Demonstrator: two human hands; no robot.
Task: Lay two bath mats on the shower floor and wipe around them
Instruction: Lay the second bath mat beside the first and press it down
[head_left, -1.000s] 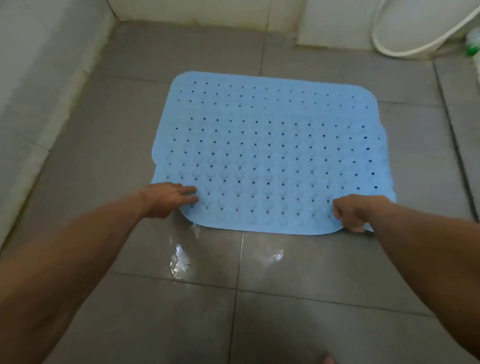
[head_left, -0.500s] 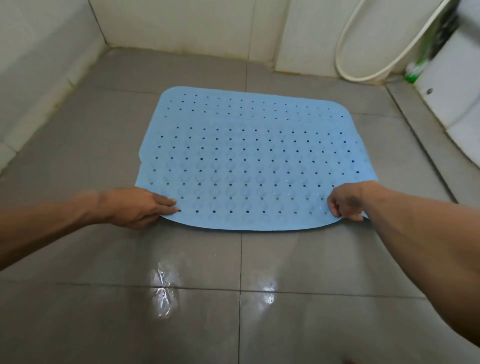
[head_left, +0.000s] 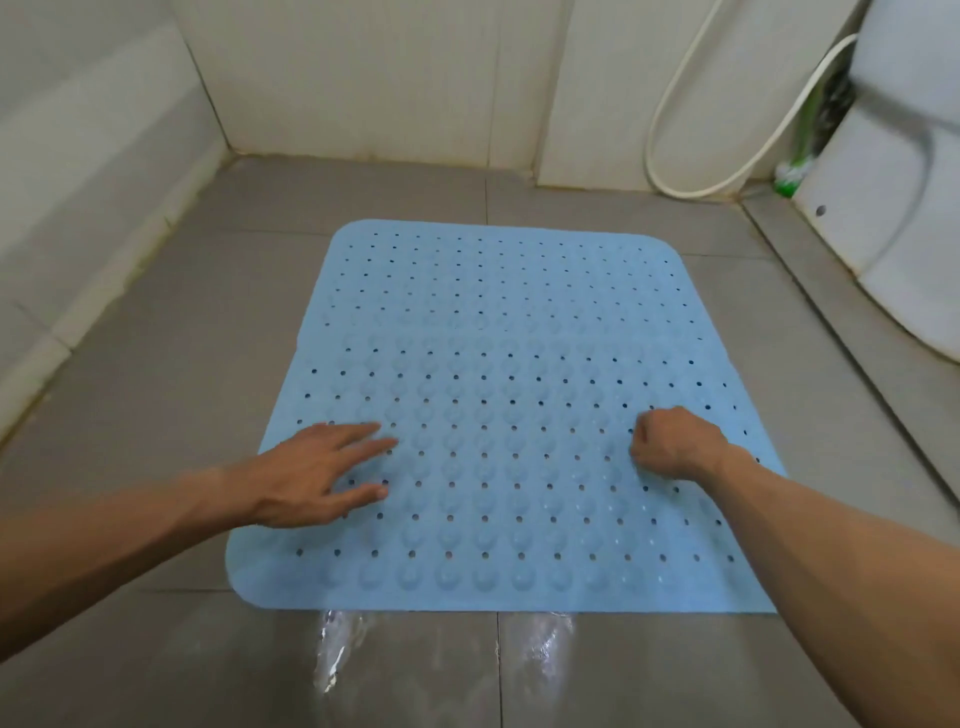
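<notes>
A light blue bath mat (head_left: 498, 374), dotted with small holes and round bumps, lies flat on the grey tiled shower floor (head_left: 208, 322). My left hand (head_left: 317, 475) rests palm down on the mat's near left part, fingers spread and holding nothing. My right hand (head_left: 675, 441) is curled into a loose fist over the mat's near right part, knuckles down, with nothing visible in it. Only one mat is in view, and no cloth.
White tiled walls close the floor at the back and left. A white hose (head_left: 727, 130) loops against the back wall. At the right stands a white toilet base (head_left: 893, 208), with a green brush (head_left: 792, 174) behind it. Wet patches (head_left: 337, 654) shine on the near tiles.
Both hands let go of the mat's near edge and moved forward onto its surface. The mat now lies closer to me, and the view has tilted up.
</notes>
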